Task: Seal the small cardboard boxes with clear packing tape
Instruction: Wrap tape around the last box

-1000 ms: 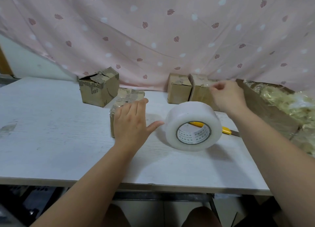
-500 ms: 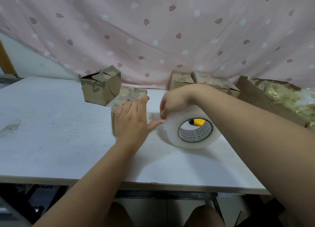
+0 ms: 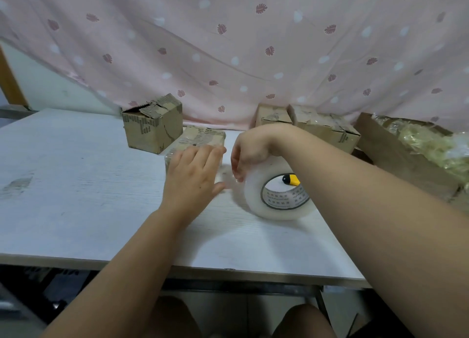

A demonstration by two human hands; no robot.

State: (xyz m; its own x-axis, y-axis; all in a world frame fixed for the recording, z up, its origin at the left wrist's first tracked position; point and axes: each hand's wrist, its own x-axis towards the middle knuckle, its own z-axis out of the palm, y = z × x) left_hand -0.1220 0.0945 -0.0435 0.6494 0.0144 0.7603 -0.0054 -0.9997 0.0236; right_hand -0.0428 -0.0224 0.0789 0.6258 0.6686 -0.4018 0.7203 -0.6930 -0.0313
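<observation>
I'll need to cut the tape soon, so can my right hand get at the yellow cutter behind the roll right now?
Probably not straight away: the right hand holds the tape roll, which stands in front of the cutter. It'd have to reach over it.

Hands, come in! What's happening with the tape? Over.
Left hand flat on small box. Right hand pinching tape roll edge. Yellow knife behind roll, not blocking.
</observation>
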